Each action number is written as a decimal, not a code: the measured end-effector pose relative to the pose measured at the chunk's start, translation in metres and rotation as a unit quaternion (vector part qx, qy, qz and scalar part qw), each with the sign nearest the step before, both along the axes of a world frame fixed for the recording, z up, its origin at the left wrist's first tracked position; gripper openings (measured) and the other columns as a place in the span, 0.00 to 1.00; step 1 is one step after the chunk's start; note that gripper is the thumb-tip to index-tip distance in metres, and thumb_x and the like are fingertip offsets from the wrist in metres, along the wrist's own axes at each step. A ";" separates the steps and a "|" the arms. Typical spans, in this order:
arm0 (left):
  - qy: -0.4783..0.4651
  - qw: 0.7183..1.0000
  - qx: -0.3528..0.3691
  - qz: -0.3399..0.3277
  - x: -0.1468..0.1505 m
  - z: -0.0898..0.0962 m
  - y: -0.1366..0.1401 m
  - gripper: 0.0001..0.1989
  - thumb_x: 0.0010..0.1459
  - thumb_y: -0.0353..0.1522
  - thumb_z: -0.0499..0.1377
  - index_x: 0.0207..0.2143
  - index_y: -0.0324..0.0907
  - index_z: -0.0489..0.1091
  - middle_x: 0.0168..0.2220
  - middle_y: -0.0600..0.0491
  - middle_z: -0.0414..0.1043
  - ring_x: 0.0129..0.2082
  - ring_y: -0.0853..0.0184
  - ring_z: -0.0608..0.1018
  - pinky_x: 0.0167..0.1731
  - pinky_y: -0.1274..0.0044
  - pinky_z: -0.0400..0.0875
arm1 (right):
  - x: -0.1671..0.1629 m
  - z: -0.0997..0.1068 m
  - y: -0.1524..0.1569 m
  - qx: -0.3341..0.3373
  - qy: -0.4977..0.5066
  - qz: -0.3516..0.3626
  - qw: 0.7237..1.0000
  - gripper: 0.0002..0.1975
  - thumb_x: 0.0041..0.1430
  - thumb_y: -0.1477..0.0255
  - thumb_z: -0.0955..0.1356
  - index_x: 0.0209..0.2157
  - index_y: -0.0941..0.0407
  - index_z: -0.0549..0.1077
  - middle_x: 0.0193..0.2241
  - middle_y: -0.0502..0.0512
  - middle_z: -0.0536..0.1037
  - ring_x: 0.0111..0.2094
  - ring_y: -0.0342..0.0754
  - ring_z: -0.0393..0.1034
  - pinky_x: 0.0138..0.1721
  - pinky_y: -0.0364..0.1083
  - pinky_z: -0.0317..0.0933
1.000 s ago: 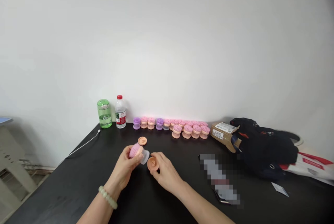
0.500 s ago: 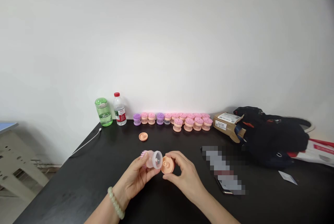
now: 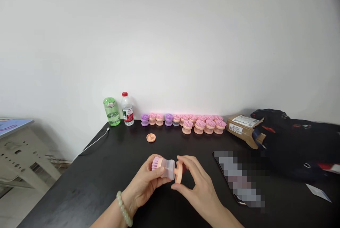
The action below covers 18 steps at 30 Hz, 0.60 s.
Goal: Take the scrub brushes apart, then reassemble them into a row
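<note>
My left hand [image 3: 148, 180] is closed around a small scrub brush [image 3: 166, 168] with pink bristles and a clear, hollow body. The brush lies sideways, bristles to the left and its open end to the right. Between the thumb and fingers of my right hand [image 3: 198, 182] is a peach round cap [image 3: 179, 172], turned on edge. Its central stem points at the brush's open end; whether it touches the rim I cannot tell. Farther back, another peach cap [image 3: 151, 137] lies flat on the black table [image 3: 106, 171].
Several pink and purple brushes [image 3: 199, 126] stand in rows along the wall. Left of them are a water bottle [image 3: 128, 109], a green bottle [image 3: 112, 111] and a white cable [image 3: 91, 144]. At right are a cardboard box [image 3: 243, 128], a dark bag [image 3: 300, 150], a phone [image 3: 239, 180] and a card [image 3: 318, 192].
The brush has turned so its open end faces right instead of toward me. The cap has tipped on edge, its stem now pointing at the brush. The whole view has shifted slightly.
</note>
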State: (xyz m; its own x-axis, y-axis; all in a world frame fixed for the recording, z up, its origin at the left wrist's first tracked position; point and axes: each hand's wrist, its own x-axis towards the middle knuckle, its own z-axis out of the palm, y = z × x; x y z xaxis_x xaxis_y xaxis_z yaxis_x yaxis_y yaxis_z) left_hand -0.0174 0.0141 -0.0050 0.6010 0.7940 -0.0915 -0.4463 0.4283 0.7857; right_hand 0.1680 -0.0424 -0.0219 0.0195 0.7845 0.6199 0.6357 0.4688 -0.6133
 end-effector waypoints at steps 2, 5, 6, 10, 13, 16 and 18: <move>0.002 1.000 0.007 -0.013 0.000 0.003 -0.002 0.18 0.47 0.33 0.73 0.38 0.40 0.70 0.35 0.52 0.73 0.37 0.65 0.79 0.42 0.72 0.74 | 0.000 0.001 0.000 0.006 0.008 0.009 1.000 0.25 0.53 0.62 0.75 0.52 0.50 0.70 0.45 0.58 0.75 0.41 0.55 0.75 0.42 0.50 0.74; 0.008 0.999 0.013 -0.028 0.000 0.006 -0.005 0.19 0.47 0.34 0.73 0.37 0.40 0.69 0.35 0.51 0.73 0.37 0.65 0.78 0.41 0.73 0.74 | 0.000 0.004 -0.001 0.026 0.011 0.014 0.999 0.22 0.55 0.57 0.73 0.49 0.51 0.72 0.43 0.58 0.76 0.37 0.53 0.76 0.41 0.50 0.74; 0.008 0.999 0.014 -0.031 0.000 0.006 -0.005 0.19 0.46 0.34 0.74 0.37 0.40 0.69 0.35 0.51 0.74 0.36 0.65 0.78 0.40 0.73 0.74 | 0.000 0.005 -0.001 0.035 0.009 0.014 0.999 0.22 0.56 0.56 0.73 0.49 0.51 0.72 0.42 0.58 0.76 0.38 0.53 0.76 0.41 0.50 0.74; 0.006 1.000 0.010 -0.026 -0.001 0.006 -0.004 0.21 0.43 0.34 0.75 0.37 0.40 0.69 0.34 0.53 0.73 0.35 0.67 0.78 0.40 0.73 0.74 | -0.001 0.009 -0.002 0.062 -0.007 0.021 0.998 0.22 0.57 0.56 0.72 0.50 0.51 0.72 0.43 0.58 0.77 0.41 0.55 0.76 0.44 0.50 0.73; 0.006 1.000 0.012 -0.024 -0.001 0.006 -0.003 0.22 0.42 0.35 0.75 0.36 0.40 0.69 0.33 0.53 0.72 0.34 0.68 0.77 0.40 0.73 0.74 | -0.001 0.012 -0.002 0.069 -0.012 0.027 0.997 0.21 0.59 0.57 0.71 0.51 0.50 0.72 0.43 0.58 0.78 0.43 0.55 0.76 0.44 0.50 0.73; 0.007 0.999 0.022 -0.033 -0.002 0.007 -0.003 0.22 0.42 0.35 0.75 0.35 0.40 0.70 0.32 0.53 0.72 0.33 0.68 0.76 0.39 0.74 0.73 | -0.001 0.014 -0.002 0.079 -0.008 0.028 0.996 0.21 0.58 0.56 0.71 0.50 0.51 0.74 0.41 0.58 0.79 0.42 0.55 0.76 0.43 0.51 0.73; 0.015 0.999 0.030 -0.034 -0.002 0.007 -0.003 0.21 0.42 0.36 0.75 0.34 0.39 0.70 0.31 0.53 0.71 0.32 0.69 0.75 0.38 0.75 0.73 | -0.001 0.016 -0.001 0.091 -0.006 0.035 0.995 0.21 0.58 0.55 0.71 0.49 0.51 0.75 0.41 0.59 0.80 0.41 0.56 0.76 0.42 0.53 0.73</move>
State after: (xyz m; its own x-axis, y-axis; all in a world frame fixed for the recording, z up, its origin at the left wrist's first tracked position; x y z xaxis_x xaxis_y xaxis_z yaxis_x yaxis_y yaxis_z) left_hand -0.0197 0.0109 0.0021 0.6513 0.7562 -0.0636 -0.3932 0.4079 0.8240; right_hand 0.1675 -0.0438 -0.0064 -0.0399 0.6590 0.7511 0.6038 0.6148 -0.5073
